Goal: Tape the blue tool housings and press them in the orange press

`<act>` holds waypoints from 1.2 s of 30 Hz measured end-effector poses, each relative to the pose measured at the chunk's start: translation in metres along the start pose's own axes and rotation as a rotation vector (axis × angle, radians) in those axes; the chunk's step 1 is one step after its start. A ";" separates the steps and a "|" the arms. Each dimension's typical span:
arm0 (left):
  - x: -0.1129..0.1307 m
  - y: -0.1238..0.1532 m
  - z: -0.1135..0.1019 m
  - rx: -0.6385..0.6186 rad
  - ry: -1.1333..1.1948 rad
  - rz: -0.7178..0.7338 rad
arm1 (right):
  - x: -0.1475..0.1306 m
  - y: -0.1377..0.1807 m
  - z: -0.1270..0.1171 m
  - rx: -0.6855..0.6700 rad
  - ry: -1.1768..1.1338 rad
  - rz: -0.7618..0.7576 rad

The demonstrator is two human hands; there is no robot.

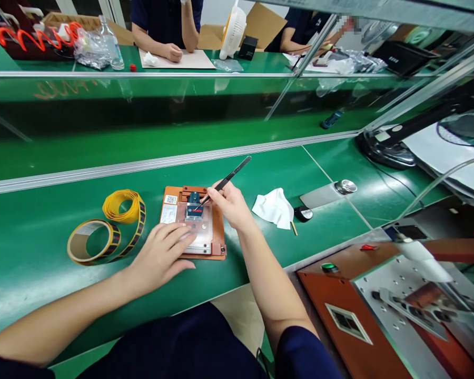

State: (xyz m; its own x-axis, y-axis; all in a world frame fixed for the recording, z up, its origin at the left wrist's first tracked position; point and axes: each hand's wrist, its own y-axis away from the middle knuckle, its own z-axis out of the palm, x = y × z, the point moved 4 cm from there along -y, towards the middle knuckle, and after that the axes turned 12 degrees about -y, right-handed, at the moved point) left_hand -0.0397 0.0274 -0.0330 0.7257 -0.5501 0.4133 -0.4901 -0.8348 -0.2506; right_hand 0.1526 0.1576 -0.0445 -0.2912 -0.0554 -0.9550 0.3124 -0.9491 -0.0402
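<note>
My right hand (231, 204) is closed round black tweezers (234, 172), whose tips point down at a dark blue label (195, 210) with red lettering. The label lies over a clear plate on an orange-brown fixture (220, 231). A dark blue part (193, 197) sits in the fixture just behind the label. My left hand (164, 250) rests with fingers stretched out on the clear plate (201, 239) at the fixture's left front. Left of the fixture, a label roll (76, 243) stands with its strip running to a coil of yellow backing tape (112, 204).
Right of the fixture lie a white cloth (274, 206), a black round cap (303, 213) and a bottle (322, 195) on its side. A machine (339, 305) stands at the lower right. Behind a clear partition, people sit at another bench with a white fan (234, 31).
</note>
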 end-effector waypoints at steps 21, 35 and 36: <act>0.013 0.003 0.011 0.140 -0.373 0.169 | 0.000 0.006 0.002 0.015 0.000 -0.043; 0.010 -0.022 0.001 -0.008 -0.485 0.132 | -0.005 0.005 0.001 0.002 0.039 -0.063; 0.010 -0.024 0.001 -0.013 -0.486 0.130 | -0.005 0.005 0.001 0.002 0.047 -0.059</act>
State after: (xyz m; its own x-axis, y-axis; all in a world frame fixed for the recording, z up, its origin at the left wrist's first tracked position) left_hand -0.0204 0.0416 -0.0241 0.7977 -0.5982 -0.0765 -0.5951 -0.7603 -0.2605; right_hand 0.1546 0.1525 -0.0395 -0.2664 0.0156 -0.9637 0.2938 -0.9510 -0.0966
